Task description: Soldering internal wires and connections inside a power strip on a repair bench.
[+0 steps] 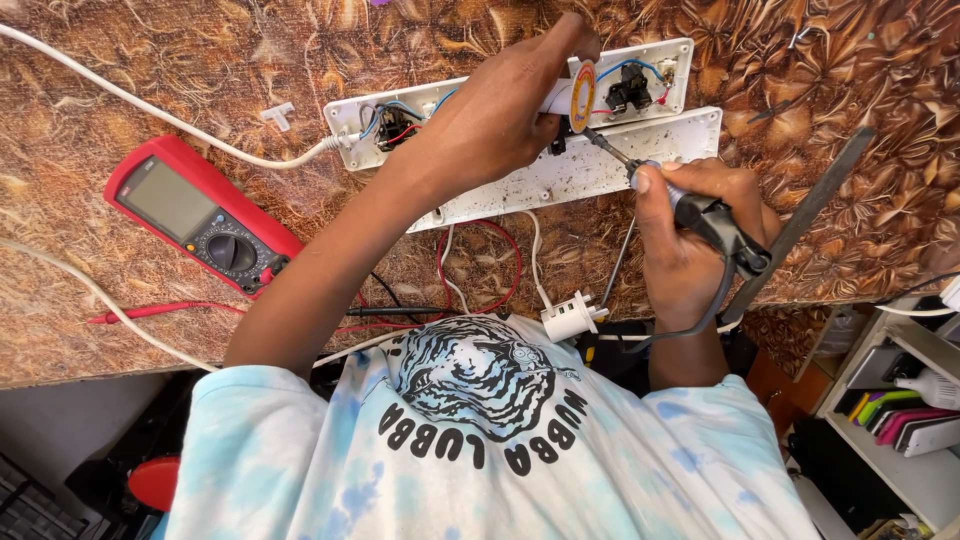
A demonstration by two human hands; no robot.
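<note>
Over patterned tabletop (120, 60), both hands (690, 225) clenched.

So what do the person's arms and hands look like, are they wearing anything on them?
Both arms are bare from the short sleeves down. The left hand and the right hand wear no gloves, and no rings, watch or bracelets show. The sleeves belong to a tie-dye T-shirt in pale blue and white, with a black swirly picture and black lettering on the front.

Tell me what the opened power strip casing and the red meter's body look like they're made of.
Power strip casing: apparently rigid white plastic, matte and speckled with dirt, with moulded edges. Red meter: probably a rubbery red sleeve, smooth and rounded, around a dark, hard plastic face with a grey screen.
</note>
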